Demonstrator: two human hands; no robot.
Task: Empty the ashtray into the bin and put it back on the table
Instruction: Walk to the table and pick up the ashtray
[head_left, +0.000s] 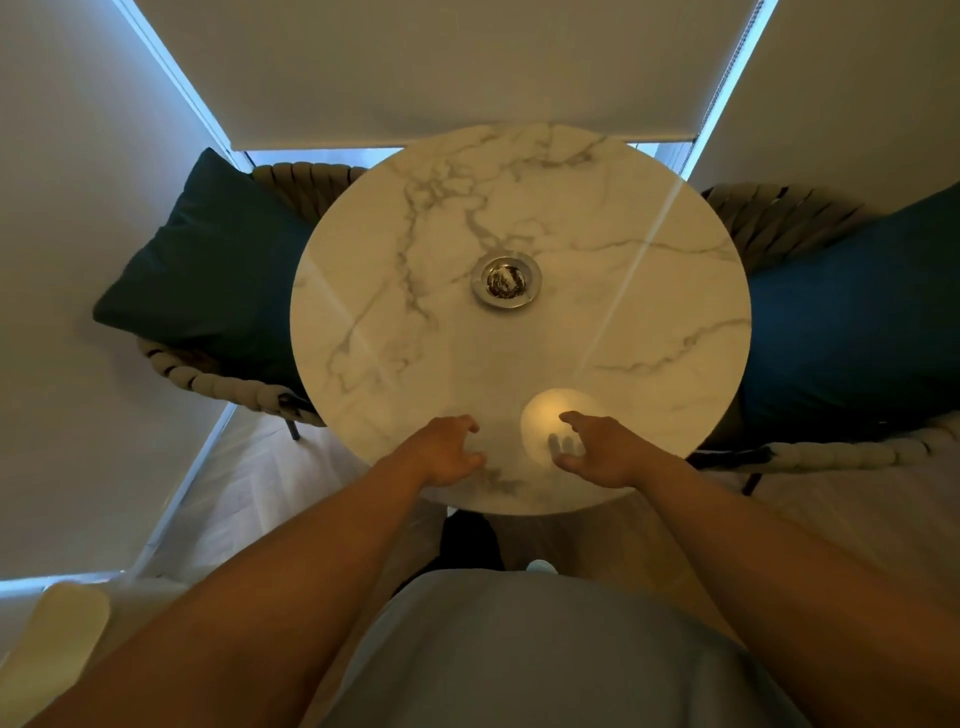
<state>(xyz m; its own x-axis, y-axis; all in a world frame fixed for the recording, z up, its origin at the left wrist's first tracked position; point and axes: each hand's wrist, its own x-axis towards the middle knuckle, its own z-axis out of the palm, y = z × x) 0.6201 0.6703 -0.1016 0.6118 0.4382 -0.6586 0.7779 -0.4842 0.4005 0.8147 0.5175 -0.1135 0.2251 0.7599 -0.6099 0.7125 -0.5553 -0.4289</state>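
A round metal ashtray (506, 281) with dark ash and butts in its bowl sits near the middle of a round white marble table (395, 291). My left hand (448, 451) hovers over the table's near edge, fingers curled apart, holding nothing. My right hand (597, 450) is beside it, also spread and empty. Both hands are well short of the ashtray. No bin is in view.
Woven chairs with dark blue cushions stand on the left (208, 270) and right (852, 322) of the table. A lowered roller blind (441, 67) hangs behind it. A pale rounded object (57, 639) lies at the lower left.
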